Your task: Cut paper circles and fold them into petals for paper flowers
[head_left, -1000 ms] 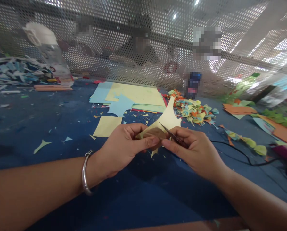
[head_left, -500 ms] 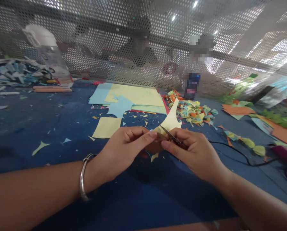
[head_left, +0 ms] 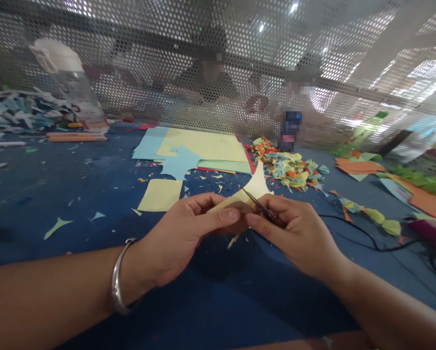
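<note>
Between thumb and fingers, my left hand pinches a pale yellow sheet of paper with curved cut edges and a pointed tip at the far end. A brownish rounded piece shows under the thumb; whether it is card or the shaded side of the paper, I cannot make out. My right hand is closed around small scissors. Their blades point up and left across the paper, and the fingers hide the handles. A silver bangle circles the left wrist.
Coloured paper sheets and a yellow rectangle lie beyond my hands. Folded paper bits are heaped at right, near a black cord. A water bottle stands left. Behind runs a perforated metal screen, with people beyond.
The yellow paper has turned and shifted slightly left in my left hand, and more of it shows beside the thumb. My right hand keeps the scissors in nearly the same place.
</note>
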`<act>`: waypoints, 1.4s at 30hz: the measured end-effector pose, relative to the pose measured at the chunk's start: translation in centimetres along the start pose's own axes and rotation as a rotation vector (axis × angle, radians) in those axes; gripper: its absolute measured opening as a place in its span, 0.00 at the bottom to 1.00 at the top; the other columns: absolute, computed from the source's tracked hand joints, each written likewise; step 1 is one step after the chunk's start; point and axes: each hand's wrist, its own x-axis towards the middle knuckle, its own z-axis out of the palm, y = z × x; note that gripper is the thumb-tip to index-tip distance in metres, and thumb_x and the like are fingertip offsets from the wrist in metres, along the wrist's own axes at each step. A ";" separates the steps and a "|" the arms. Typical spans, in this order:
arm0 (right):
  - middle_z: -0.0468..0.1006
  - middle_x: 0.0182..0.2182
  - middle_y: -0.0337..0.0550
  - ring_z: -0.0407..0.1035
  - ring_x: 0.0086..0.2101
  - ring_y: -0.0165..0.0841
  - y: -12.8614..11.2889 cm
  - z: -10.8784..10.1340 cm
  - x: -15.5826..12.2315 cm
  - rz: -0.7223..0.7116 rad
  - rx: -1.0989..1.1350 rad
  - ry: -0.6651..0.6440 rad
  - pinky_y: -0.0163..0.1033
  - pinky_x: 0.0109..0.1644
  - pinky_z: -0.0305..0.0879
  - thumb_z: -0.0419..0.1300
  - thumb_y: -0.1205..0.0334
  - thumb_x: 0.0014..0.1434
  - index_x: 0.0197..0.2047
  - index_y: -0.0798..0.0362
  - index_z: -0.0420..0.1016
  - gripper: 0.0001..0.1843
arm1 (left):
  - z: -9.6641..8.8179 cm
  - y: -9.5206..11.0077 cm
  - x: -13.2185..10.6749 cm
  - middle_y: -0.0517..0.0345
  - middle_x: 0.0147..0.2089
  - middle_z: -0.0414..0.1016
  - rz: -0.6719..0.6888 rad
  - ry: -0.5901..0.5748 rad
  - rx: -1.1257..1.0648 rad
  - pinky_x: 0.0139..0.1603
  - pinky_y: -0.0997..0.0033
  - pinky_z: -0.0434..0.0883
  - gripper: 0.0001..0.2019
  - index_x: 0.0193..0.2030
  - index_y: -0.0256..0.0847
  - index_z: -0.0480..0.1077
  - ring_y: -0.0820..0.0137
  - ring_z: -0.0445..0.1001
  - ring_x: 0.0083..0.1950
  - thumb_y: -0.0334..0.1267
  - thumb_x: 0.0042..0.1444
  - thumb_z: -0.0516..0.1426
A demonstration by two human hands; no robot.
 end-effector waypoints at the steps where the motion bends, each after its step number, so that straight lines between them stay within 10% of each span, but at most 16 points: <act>1: 0.58 0.22 0.32 0.50 0.24 0.26 0.0 0.0 -0.1 0.001 0.005 0.002 0.33 0.25 0.50 0.61 0.55 0.64 0.28 0.52 0.66 0.15 | 0.1 -0.1 -0.1 0.61 0.38 0.80 -0.037 -0.002 -0.035 0.46 0.79 0.71 0.09 0.39 0.39 0.79 0.76 0.76 0.40 0.37 0.53 0.71; 11: 0.56 0.22 0.31 0.48 0.23 0.25 0.4 -0.1 0.2 -0.031 0.072 -0.040 0.33 0.24 0.47 0.60 0.48 0.67 0.28 0.53 0.67 0.20 | 0.1 0.0 0.2 0.61 0.37 0.79 0.083 0.041 0.040 0.35 0.80 0.70 0.06 0.40 0.39 0.76 0.77 0.73 0.36 0.36 0.58 0.67; 20: 0.54 0.20 0.31 0.45 0.20 0.24 1.4 -0.2 0.0 0.073 0.147 -0.074 0.34 0.20 0.40 0.54 0.36 0.67 0.33 0.55 0.75 0.29 | -0.3 -0.2 0.8 0.59 0.40 0.81 0.218 0.031 0.011 0.48 0.76 0.71 0.05 0.41 0.40 0.80 0.74 0.76 0.43 0.36 0.59 0.66; 42: 0.52 0.19 0.30 0.44 0.19 0.23 1.0 -0.2 0.0 0.055 0.115 -0.105 0.33 0.19 0.40 0.54 0.39 0.68 0.27 0.53 0.68 0.28 | -0.2 -0.3 0.4 0.61 0.36 0.82 0.160 -0.123 0.075 0.46 0.80 0.71 0.04 0.41 0.39 0.81 0.77 0.76 0.40 0.35 0.60 0.66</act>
